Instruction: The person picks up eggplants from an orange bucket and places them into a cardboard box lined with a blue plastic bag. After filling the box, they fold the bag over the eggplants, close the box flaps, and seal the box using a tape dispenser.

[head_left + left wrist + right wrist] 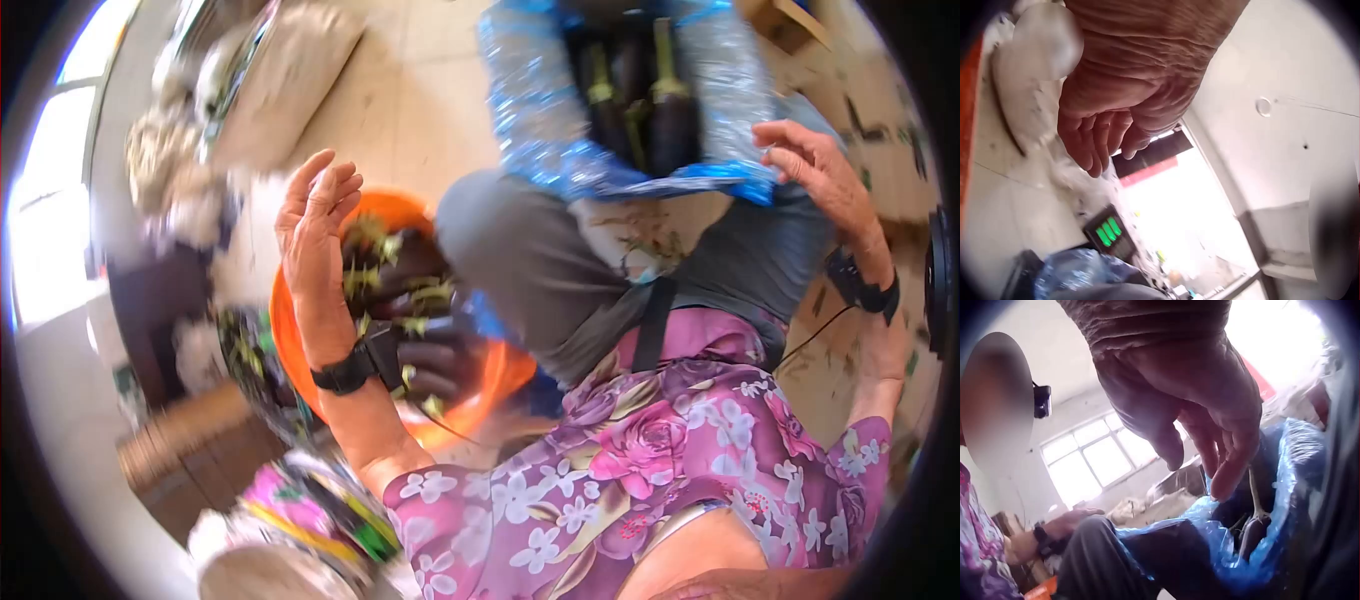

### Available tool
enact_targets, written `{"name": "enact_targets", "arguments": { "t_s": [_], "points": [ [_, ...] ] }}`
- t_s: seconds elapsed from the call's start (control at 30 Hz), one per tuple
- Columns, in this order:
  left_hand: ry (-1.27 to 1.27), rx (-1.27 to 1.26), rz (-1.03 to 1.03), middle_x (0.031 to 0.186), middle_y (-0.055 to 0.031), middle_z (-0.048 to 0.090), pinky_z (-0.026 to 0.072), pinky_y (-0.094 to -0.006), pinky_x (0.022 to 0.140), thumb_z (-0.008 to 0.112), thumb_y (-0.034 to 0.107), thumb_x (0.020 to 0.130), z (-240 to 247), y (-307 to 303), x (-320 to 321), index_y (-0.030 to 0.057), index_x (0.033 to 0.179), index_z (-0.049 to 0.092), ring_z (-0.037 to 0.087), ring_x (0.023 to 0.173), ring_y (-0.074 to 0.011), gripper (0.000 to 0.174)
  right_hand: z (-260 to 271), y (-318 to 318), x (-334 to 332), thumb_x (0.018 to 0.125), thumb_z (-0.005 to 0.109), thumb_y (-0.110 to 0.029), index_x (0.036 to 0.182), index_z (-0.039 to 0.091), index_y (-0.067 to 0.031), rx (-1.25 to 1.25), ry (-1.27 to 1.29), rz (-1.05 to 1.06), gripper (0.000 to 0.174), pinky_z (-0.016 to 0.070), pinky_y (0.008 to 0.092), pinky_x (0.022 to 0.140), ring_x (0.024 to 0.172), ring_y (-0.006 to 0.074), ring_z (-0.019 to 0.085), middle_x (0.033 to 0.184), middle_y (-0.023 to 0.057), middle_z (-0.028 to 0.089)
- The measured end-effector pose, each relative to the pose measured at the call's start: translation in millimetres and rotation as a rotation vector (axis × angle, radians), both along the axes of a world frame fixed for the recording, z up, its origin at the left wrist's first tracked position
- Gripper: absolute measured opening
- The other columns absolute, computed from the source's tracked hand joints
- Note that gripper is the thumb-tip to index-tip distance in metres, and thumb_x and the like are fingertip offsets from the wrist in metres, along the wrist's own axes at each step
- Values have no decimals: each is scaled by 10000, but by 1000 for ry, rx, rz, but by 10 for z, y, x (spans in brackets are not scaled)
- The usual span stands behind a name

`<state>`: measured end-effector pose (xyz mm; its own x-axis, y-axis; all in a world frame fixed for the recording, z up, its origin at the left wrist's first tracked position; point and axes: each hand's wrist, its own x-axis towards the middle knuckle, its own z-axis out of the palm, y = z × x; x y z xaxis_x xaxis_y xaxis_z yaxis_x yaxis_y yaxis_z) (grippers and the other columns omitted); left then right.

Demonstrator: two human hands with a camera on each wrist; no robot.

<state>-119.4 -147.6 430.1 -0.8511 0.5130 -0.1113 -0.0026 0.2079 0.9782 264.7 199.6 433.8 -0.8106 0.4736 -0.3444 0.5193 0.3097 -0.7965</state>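
Observation:
Dark eggplants with green stems lie in a blue plastic bag, which lines a container by the person's knees. The right hand is at the bag's near right corner, fingers loosely bent; in the right wrist view that hand has its thumb apart from the fingers, fingertips by the bag's rim. Whether they touch it is unclear. The left hand, empty with fingers relaxed, hovers over the left edge of an orange basin holding several more eggplants. In the left wrist view the left hand hangs with bent fingers.
A display with green digits stands beyond the left hand. Bundles and a large light sack lie at the upper left. Brown cardboard and colourful bags are at the lower left. A cardboard box stands at the upper right.

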Motion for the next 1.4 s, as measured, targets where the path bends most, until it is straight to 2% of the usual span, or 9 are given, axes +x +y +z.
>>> {"name": "enact_targets", "arguments": {
  "t_s": [0.13,0.33,0.63,0.77,0.87,0.97,1.03,1.1,1.4],
  "points": [
    [-249,11,381,1031,-135,690,552,-314,817,602,146,961,-690,-1447,13,14,1226,586,677,927,-207,297,-415,425,-647,957,594,-283,1289,539,11,320,-73,233,446,522,300,710,933,176,627,1078,130,663],
    [-474,-57,739,1008,-146,687,564,-298,700,613,93,926,-1652,-2727,781,6,1205,579,689,832,-214,294,-764,829,-976,869,619,-316,1181,522,78,530,-403,373,512,461,421,845,954,386,605,1046,276,622],
    [-270,-363,527,1082,-117,670,525,-291,767,736,280,863,-2297,-1617,1130,-6,1278,551,649,922,-184,537,-678,739,-758,900,605,-390,1263,485,61,465,-414,287,591,426,413,931,1069,410,576,1114,294,600],
    [-55,-518,500,1069,-187,695,487,-383,899,778,416,770,-2312,-1036,931,-2,1230,585,655,1005,-318,651,-539,825,-733,902,596,-441,1300,476,49,544,-362,352,642,431,419,942,1073,399,580,1120,296,598],
    [-43,-589,421,1028,-190,699,489,-388,884,786,401,756,-2326,-881,796,6,1157,619,653,978,-349,588,-415,718,-960,876,588,-548,1319,463,80,505,-663,262,780,548,410,733,1133,377,561,1179,283,577],
    [-109,-395,420,936,-109,696,517,-354,774,787,365,767,-2363,-1011,755,17,1081,638,653,860,-240,492,-278,599,-1009,873,587,-562,1320,471,65,451,-685,238,779,555,391,641,1081,375,585,1201,281,565],
    [-295,-148,545,952,-51,626,513,-282,597,748,333,819,-1778,-932,771,48,1081,626,606,827,-156,406,-277,643,-1078,877,578,-570,1308,503,24,452,-771,278,738,551,405,643,1058,353,592,1208,264,566],
    [-252,-114,569,992,-74,628,533,-324,637,671,354,866,-1459,-987,816,28,1070,579,613,840,-172,395,-398,855,-825,888,573,-557,1199,554,9,281,-665,429,645,491,474,818,935,373,615,1040,267,587],
    [-44,71,247,1155,-125,605,541,-381,867,634,231,923,-95,-6,818,37,1320,475,626,1040,-238,469,-432,1047,-471,864,596,-537,957,630,62,546,-683,549,607,478,443,887,988,430,598,921,260,637]
  ]
}}
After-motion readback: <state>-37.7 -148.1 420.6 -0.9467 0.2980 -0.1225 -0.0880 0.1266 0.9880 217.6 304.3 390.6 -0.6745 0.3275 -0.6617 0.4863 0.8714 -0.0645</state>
